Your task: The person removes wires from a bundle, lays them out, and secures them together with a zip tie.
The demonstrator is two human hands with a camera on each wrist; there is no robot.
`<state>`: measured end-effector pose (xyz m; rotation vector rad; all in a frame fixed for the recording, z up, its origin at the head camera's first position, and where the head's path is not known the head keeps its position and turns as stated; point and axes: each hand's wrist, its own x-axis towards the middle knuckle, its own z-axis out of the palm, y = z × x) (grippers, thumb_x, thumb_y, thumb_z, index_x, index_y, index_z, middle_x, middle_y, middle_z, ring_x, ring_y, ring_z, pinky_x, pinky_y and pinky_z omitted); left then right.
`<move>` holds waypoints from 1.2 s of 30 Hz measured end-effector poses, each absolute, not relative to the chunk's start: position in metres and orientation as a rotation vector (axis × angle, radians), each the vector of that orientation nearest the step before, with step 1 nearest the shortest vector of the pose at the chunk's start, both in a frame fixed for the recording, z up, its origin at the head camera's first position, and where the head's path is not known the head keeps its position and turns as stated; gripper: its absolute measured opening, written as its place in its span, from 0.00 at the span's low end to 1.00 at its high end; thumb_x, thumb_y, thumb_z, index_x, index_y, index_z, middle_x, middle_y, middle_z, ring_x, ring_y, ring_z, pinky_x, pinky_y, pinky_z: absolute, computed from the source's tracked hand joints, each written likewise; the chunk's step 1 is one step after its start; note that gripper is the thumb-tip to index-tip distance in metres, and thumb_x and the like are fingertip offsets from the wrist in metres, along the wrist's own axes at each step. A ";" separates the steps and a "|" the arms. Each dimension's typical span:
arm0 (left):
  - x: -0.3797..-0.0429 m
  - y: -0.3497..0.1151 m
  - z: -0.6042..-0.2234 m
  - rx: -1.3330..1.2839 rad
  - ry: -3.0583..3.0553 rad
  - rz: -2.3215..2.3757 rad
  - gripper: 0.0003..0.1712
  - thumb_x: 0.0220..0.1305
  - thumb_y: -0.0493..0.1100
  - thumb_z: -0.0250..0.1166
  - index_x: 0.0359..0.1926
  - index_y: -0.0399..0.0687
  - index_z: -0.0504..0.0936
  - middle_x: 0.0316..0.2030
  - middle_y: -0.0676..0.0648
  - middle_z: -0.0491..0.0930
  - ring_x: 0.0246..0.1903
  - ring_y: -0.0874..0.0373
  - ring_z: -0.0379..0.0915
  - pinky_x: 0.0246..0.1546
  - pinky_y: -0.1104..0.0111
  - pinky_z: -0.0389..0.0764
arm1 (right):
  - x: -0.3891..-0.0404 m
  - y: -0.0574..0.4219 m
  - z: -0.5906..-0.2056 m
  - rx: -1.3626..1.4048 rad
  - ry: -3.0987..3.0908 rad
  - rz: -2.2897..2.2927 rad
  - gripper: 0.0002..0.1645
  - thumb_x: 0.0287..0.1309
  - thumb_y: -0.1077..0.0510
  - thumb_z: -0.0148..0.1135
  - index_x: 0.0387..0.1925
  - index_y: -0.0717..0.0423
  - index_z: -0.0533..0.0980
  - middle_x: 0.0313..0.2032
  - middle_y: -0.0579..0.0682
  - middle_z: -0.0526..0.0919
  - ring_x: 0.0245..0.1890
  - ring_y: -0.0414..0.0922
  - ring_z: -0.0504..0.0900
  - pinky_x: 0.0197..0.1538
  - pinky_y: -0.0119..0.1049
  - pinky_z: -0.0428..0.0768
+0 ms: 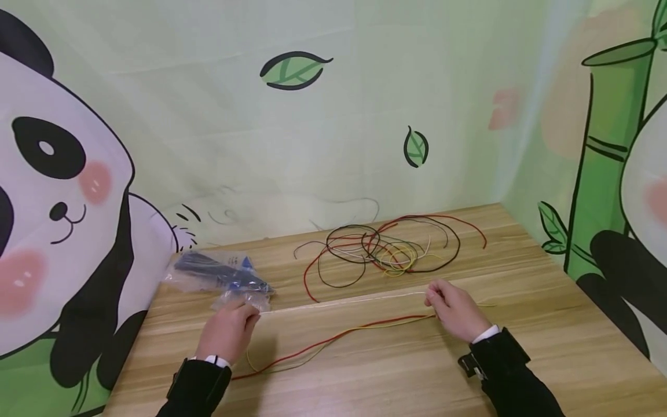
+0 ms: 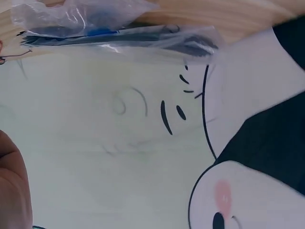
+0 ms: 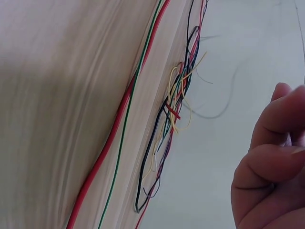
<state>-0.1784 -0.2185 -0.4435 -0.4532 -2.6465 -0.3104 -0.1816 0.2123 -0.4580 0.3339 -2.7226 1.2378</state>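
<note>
A thin whitish wire (image 1: 339, 303) runs nearly straight across the table between both hands. At its left end my left hand (image 1: 226, 331) pinches it between thumb and finger; at its right end my right hand (image 1: 455, 310) pinches it with curled fingers. Below the wire, a red wire (image 1: 385, 320) and a yellow wire (image 1: 401, 324) lie side by side, the yellow one bending round near my left hand. The right wrist view shows a thick red wire with a thin green wire (image 3: 121, 143) crossing it, and my curled fingers at the right edge.
Behind the stretched wire lies a loose tangle of coloured wires (image 1: 398, 260). A clear plastic bag (image 1: 221, 272) with dark contents sits at the back left, just beyond my left hand. A printed fabric wall (image 1: 234, 145) with pandas borders the wooden table (image 1: 354, 376).
</note>
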 end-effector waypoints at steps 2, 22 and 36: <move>-0.173 -0.220 -0.443 -0.433 -2.644 -0.340 0.06 0.50 0.34 0.74 0.26 0.46 0.85 0.25 0.50 0.79 0.26 0.54 0.77 0.27 0.61 0.78 | -0.180 0.213 -0.458 0.329 -2.721 1.239 0.09 0.71 0.59 0.50 0.33 0.56 0.71 0.28 0.47 0.76 0.23 0.40 0.70 0.27 0.32 0.70; -0.155 -0.205 -0.450 -0.098 -2.513 -0.442 0.16 0.56 0.39 0.66 0.16 0.48 0.71 0.18 0.49 0.70 0.17 0.50 0.69 0.16 0.58 0.67 | -0.173 0.211 -0.466 0.379 -2.773 1.260 0.08 0.70 0.61 0.51 0.33 0.55 0.73 0.25 0.47 0.75 0.21 0.39 0.69 0.25 0.32 0.70; -0.148 -0.189 -0.446 -0.054 -2.442 -0.505 0.19 0.53 0.35 0.68 0.15 0.49 0.68 0.15 0.51 0.65 0.14 0.52 0.66 0.14 0.61 0.60 | -0.170 0.207 -0.472 0.300 -2.646 0.892 0.07 0.66 0.65 0.54 0.31 0.57 0.71 0.23 0.46 0.73 0.22 0.40 0.69 0.27 0.36 0.69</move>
